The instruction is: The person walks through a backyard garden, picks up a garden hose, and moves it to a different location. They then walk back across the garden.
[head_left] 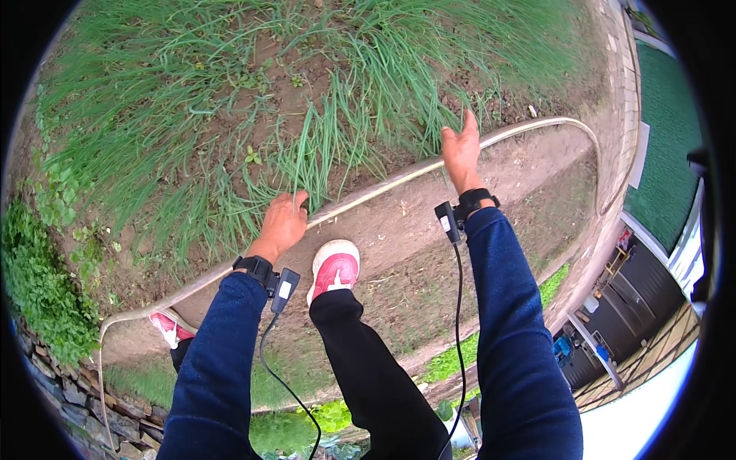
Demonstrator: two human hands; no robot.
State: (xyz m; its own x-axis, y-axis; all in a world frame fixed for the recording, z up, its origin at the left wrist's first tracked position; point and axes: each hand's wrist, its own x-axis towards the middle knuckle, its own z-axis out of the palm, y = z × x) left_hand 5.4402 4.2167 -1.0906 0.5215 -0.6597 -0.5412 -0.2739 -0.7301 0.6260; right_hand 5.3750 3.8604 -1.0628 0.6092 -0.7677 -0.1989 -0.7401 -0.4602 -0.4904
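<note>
A dense bed of green onions with long thin leaves fills the upper part of the view, many leaning over brown soil. My left hand is low at the bed's near edge, its fingers curled round the lower end of a few green onion leaves; the fingertips are partly hidden. Farther right, my right hand is held beside the leaves with thumb and forefinger apart and nothing visible in it. A pale hose runs along the bed's edge, passing beneath both hands.
My red and white shoes stand on the dirt path along the hose. Leafy green plants and a stone wall lie at left. At right are a brick edging, a green ground cover and a dark shed. Cables hang from both wrists.
</note>
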